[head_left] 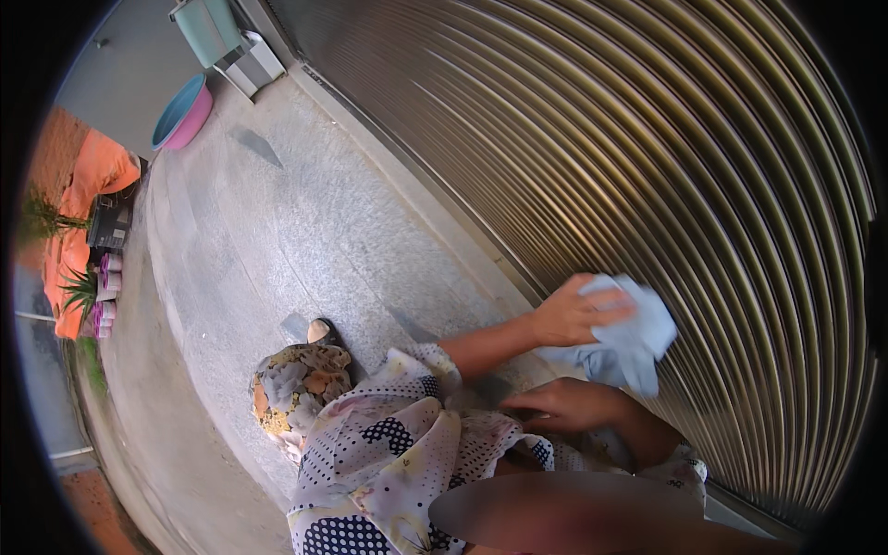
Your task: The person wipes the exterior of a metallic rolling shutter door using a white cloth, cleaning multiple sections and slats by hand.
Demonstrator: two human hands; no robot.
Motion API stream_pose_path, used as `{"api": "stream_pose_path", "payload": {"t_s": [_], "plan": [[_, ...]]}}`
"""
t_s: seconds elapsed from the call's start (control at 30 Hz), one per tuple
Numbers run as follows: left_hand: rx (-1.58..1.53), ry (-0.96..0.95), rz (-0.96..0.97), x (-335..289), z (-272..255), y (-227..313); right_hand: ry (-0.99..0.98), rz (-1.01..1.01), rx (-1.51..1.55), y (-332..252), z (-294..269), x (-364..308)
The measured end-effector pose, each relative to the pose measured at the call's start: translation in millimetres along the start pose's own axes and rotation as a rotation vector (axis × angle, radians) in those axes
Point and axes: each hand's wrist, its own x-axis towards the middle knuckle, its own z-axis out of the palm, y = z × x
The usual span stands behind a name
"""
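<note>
A pale blue cloth (638,338) is bunched in my left hand (583,313), whose fingers press on it against the ribbed metal shutter (740,250). The cloth's loose folds hang below the fingers, and motion blurs its edges. Lower down, close to my body, my right hand (569,404) is held beside the hanging cloth but apart from the shutter. Its fingers stretch leftward, and I see nothing in them.
My patterned clothing (370,453) and one shoe (320,331) are over the grey concrete floor (277,222). A pink and teal basin (183,113) leans by the far wall, near a pale green container (205,30). Potted plants (81,287) line the left side.
</note>
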Motion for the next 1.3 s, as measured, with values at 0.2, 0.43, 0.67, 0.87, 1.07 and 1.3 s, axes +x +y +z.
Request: {"api": "stream_pose_path", "payload": {"t_s": [0.2, 0.43, 0.67, 0.87, 1.07, 1.3], "plan": [[0.112, -0.159, 0.214, 50, -74, -100, 0.012, 0.240, 0.032, -12, -18, -8], [-0.011, 0.474, -0.617, 33, -166, -247, 0.141, 0.471, 0.195, -9, -36, -10], [0.324, 0.724, -0.524, -6, -220, -388, 0.424, 0.776, 0.518, -18, -13, -49], [0.111, 0.728, -1.139, -126, -169, -395, 0.604, 0.948, 0.636, -34, -1, -79], [-0.320, 0.479, -1.160, -83, -92, -249, 0.994, 0.859, 0.586, -12, -25, -71], [-0.871, 0.199, -1.136, -31, -123, -171, 1.176, 0.670, 0.339, 20, -90, 93]]}}
